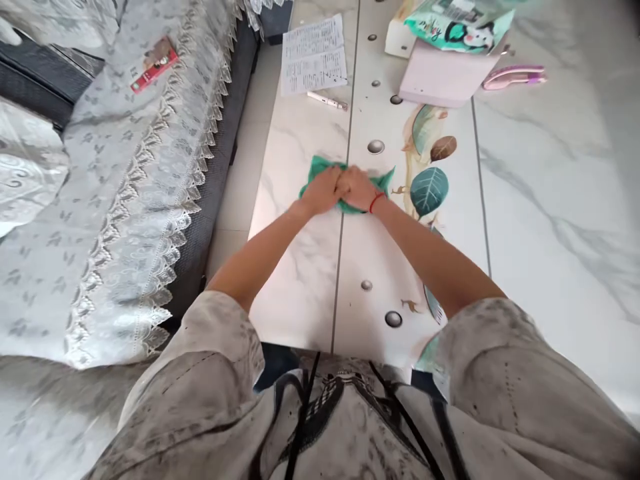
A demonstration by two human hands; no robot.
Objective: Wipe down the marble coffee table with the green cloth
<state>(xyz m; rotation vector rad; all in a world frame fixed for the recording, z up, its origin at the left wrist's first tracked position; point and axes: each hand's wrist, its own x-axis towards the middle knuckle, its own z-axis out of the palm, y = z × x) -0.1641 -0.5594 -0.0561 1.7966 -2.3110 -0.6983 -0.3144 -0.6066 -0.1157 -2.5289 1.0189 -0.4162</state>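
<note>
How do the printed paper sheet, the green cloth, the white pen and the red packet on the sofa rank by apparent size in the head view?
Largest to smallest:
1. Printed paper sheet
2. Green cloth, partly hidden under the left hand and right hand, so its place is unsure
3. Red packet
4. White pen, similar in length to the packet but far thinner

Green cloth [383, 180] at centre on a white marbled counter [300, 267] with teal leaf prints; grey lace sofa cover [125, 200] at left.
</note>
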